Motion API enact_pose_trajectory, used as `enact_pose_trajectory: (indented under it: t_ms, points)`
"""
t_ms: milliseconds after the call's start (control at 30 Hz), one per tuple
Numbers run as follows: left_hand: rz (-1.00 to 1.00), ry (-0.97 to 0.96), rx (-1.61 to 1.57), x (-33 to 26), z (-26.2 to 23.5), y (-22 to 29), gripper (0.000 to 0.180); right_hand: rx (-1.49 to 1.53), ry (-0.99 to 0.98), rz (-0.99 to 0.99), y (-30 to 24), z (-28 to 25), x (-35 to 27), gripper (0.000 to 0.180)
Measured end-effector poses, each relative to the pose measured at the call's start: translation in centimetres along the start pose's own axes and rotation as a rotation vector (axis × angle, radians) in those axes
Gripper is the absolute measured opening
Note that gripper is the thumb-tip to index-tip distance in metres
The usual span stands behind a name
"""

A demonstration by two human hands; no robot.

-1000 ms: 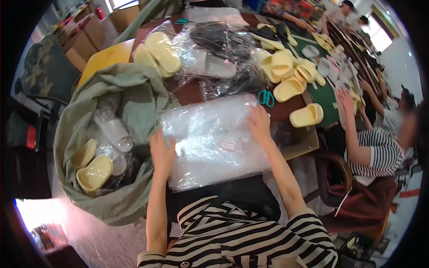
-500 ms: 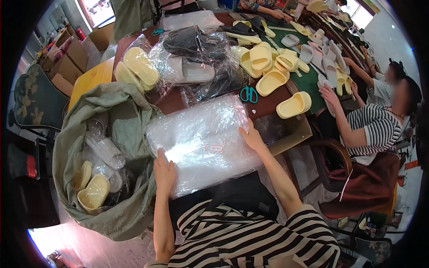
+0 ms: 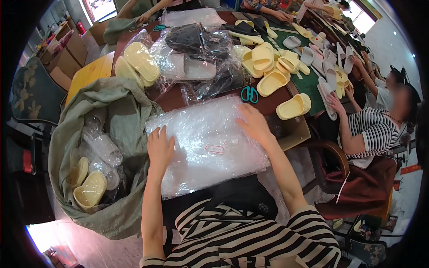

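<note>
A stack of clear plastic bags (image 3: 201,163) lies in front of me at the table's near edge, with a small red-outlined label on top. My left hand (image 3: 160,146) rests flat on its left edge, fingers spread. My right hand (image 3: 254,124) lies over its far right corner, fingers stretched out. Just beyond the stack are teal-handled scissors (image 3: 249,94) and, farther right, a single yellow slipper (image 3: 293,106). Behind the stack lie a bagged grey slipper (image 3: 199,70) and a bagged yellow pair (image 3: 142,62).
A green cloth sack (image 3: 129,114) holding bagged slippers stands open at my left. Yellow slippers (image 3: 262,58) are piled on the far right table. A cardboard box (image 3: 296,137) sits below the table edge. Several people work around, one in stripes (image 3: 375,131) at right.
My left hand has shifted up along the bags' left edge. My right hand has slid from their right side to the far corner. Another person's arms now reach in at the table's far left.
</note>
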State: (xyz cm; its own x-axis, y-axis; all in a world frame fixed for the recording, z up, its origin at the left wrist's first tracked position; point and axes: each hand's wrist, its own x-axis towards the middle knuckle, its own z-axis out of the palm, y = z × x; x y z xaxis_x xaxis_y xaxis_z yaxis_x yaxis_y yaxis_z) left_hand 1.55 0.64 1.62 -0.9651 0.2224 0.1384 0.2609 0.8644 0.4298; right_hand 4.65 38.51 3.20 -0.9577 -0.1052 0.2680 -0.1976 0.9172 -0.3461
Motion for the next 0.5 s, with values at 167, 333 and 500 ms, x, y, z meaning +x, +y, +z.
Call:
enact_pose_trajectory:
  t_ms: [167, 333, 500]
  points:
    - [0.052, 0.099, 0.139, 0.4, 5.3, 1.5, 0.060, 0.107, 0.004, -0.256, -2.0, 5.5, 5.7, 0.052]
    - [-0.093, -0.016, 0.180, -0.6, 8.1, 2.7, 0.068, 0.001, 0.005, -0.207, -1.3, 8.7, 8.2, 0.049]
    - [-0.222, -0.125, 0.411, -0.5, 8.0, 2.6, 0.067, -0.007, -0.032, -0.197, 0.5, 11.7, 9.3, 0.040]
